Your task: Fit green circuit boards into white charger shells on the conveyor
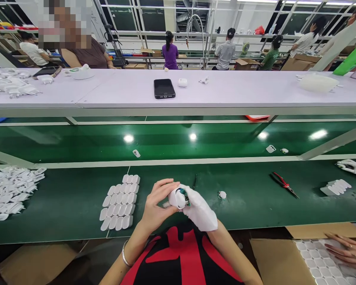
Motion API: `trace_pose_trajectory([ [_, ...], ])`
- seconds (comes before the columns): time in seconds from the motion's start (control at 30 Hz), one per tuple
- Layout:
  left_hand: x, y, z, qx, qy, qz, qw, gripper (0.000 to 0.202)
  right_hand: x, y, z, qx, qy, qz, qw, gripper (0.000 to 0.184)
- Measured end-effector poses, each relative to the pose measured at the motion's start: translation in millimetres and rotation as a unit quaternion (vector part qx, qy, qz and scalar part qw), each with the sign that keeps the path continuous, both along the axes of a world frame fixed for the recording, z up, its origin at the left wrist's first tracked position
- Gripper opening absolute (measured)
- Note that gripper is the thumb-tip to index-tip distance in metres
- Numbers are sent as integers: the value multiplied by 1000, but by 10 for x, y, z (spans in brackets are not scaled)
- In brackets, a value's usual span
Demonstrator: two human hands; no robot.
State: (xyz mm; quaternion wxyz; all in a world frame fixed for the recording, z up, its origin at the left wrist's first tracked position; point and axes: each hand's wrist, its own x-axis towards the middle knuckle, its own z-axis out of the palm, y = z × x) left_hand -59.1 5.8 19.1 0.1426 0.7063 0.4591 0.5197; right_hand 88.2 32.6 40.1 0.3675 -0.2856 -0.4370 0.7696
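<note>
Close to my chest, my left hand, bare, pinches a small white plastic casing from the left. A white glove covers my right hand, which grips the same casing from the right. A bit of green circuit board shows in the casing's opening. My fingers hide the rest of it. A dark thin tool lies just beyond my right hand. To its right rests a small round white part on a circuit board. Rows of white casings stand on the green mat left of my hands.
White parts form a heap at far left. Red-handled pliers and stacked white casings lie rightward. A co-worker's gloved hand and bare hand are at the right, the latter over a carton of casings. A shelf holds a phone.
</note>
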Motion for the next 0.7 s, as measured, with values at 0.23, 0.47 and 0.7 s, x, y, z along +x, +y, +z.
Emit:
trace_pose_trajectory([
  [0.23, 24, -18, -18, 13, -33, -26, 999, 46, -4, -26, -84, 90, 5, -24, 996, 41],
  [0.47, 2, -30, -44, 5, -68, -55, 996, 44, -96, -94, -33, 92, -73, -92, 989, 51],
  [0.7, -44, -63, -160, -129, -405, -116, 898, 52, 98, 647, -781, -20, -493, -131, 860, 49],
])
